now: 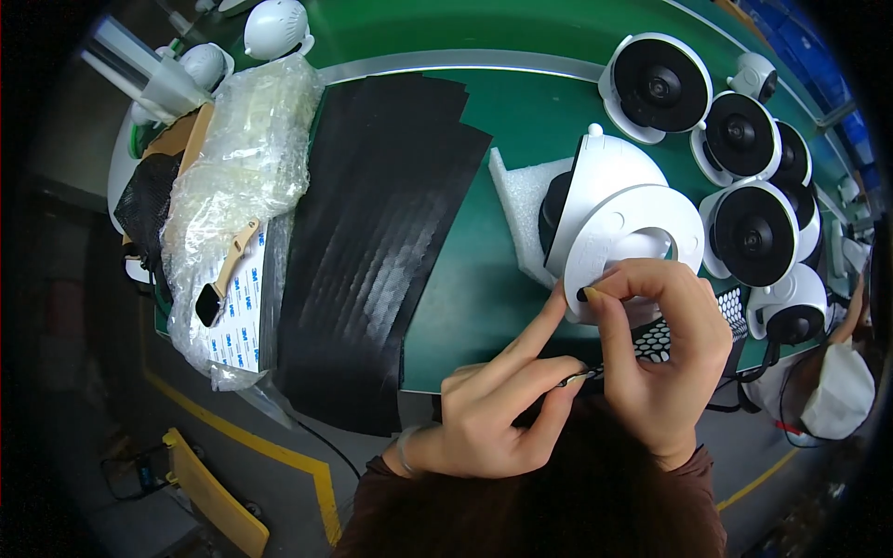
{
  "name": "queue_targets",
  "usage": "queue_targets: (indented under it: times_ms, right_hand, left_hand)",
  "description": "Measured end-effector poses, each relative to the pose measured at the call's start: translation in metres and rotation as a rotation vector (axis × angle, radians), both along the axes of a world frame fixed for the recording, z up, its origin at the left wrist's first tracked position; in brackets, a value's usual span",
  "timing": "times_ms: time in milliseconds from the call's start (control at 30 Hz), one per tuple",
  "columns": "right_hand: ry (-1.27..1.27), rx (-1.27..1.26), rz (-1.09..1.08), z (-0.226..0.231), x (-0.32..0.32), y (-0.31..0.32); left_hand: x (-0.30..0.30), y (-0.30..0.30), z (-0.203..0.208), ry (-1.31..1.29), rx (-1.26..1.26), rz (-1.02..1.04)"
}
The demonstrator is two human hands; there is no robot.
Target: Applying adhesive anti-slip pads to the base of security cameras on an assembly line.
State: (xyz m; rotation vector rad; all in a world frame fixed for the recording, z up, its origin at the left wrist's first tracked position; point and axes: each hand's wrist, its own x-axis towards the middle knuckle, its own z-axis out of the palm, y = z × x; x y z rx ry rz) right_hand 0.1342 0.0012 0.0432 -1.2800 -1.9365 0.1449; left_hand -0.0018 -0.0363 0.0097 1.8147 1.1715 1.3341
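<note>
A white dome-shaped camera (pixel 609 172) lies on its side on the green table, its flat white ring base (pixel 686 223) facing me. My right hand (pixel 665 344) pinches a small black round pad (pixel 583 295) against the ring's lower left, thumb on it. My left hand (pixel 512 409) points its index finger at the ring's edge beside the pad. Its thumb and another finger are closed on the thin edge of what looks like a black sheet with white round spots (pixel 654 342), which runs behind my right hand. White foam (pixel 521 209) supports the camera on its left.
Several black-faced white cameras (pixel 660 86) stand at the right. Overlapping black sheets (pixel 372 223) lie left of centre. Farther left are a clear plastic-wrapped bundle (pixel 251 139) and a smartwatch (pixel 223 279). Another person's arm (pixel 851 316) shows at the far right.
</note>
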Motion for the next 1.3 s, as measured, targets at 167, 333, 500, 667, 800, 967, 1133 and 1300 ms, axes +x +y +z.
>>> queue_targets:
  times_ms: [167, 333, 500, 667, 800, 967, 1133, 1300]
  right_hand:
    - [0.221, -0.147, -0.005, 0.005, -0.001, 0.001]
    - [0.208, -0.067, 0.101, 0.013, 0.014, -0.004]
    - [0.143, -0.228, 0.284, 0.020, 0.023, -0.024]
    - [0.183, -0.168, 0.366, 0.015, 0.029, -0.026]
    - [0.196, -0.144, 0.322, 0.014, 0.031, -0.028]
    - [0.118, -0.049, 0.290, 0.014, 0.032, -0.034]
    - [0.055, -0.001, 0.237, 0.014, 0.028, -0.040]
    - [0.022, 0.037, 0.224, 0.013, 0.030, -0.040]
  left_hand:
    - [-0.002, -0.003, 0.004, -0.007, -0.053, 0.000]
    - [-0.011, -0.011, 0.013, -0.095, -0.152, -0.003]
    - [-0.015, -0.012, 0.011, -0.206, -0.159, -0.005]
    - [-0.009, -0.005, 0.023, -0.194, -0.166, -0.098]
    - [-0.004, -0.008, 0.024, -0.029, -0.126, 0.006]
    - [0.001, -0.011, 0.024, 0.025, -0.011, 0.032]
    - [0.003, -0.014, 0.026, 0.030, -0.025, 0.076]
    - [0.004, -0.014, 0.030, 0.045, -0.038, 0.077]
